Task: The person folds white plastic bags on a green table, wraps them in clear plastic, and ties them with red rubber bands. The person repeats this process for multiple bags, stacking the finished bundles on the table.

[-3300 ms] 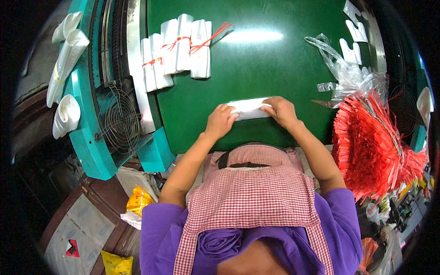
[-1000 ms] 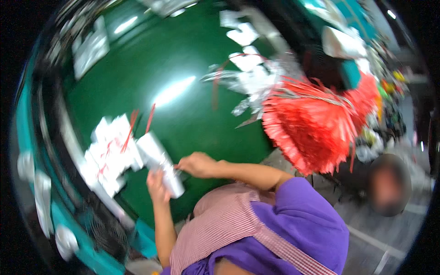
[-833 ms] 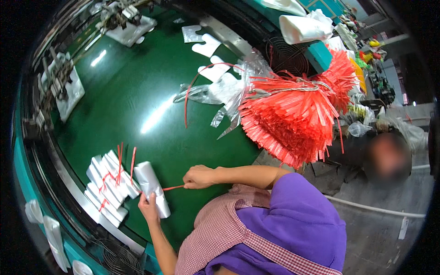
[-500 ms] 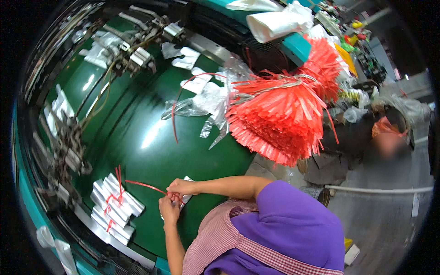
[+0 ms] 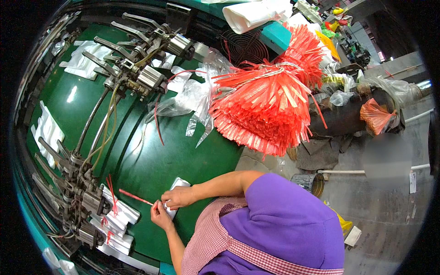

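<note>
A: Head view: my right hand (image 5: 179, 198) pinches a red strip (image 5: 136, 197) over a small white bundle (image 5: 174, 198) on the green table (image 5: 151, 160); my left hand (image 5: 160, 216) grips the strip's near end.

B: Advice?

A: I'd keep the strip taut and centred, I reckon. The bundle looks flat and folded, at the table's near edge, close to the tied bundles (image 5: 118, 219).

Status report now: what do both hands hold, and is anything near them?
Left hand and right hand pinch a red tie strip over a white bag bundle. Tied bundles lie close left. Green table otherwise open.
</note>
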`<action>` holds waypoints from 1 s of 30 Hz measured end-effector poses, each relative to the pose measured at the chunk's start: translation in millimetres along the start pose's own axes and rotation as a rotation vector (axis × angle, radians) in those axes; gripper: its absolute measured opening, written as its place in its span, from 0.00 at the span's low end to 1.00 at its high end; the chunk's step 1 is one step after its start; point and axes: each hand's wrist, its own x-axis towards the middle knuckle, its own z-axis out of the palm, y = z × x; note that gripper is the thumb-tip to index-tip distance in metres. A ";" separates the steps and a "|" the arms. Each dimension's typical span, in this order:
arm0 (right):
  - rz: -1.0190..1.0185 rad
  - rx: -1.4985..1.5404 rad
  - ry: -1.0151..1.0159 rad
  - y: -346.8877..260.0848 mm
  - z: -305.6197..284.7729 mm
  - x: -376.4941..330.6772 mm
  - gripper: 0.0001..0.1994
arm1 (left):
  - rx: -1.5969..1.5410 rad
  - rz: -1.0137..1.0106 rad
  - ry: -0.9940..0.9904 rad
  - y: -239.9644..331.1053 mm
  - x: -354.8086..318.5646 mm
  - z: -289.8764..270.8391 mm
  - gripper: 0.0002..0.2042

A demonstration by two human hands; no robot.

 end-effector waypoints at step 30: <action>-0.160 -0.030 -0.053 -13.6 -23.6 5.3 0.12 | 0.225 -0.253 -0.005 9.5 40.0 -59.3 0.09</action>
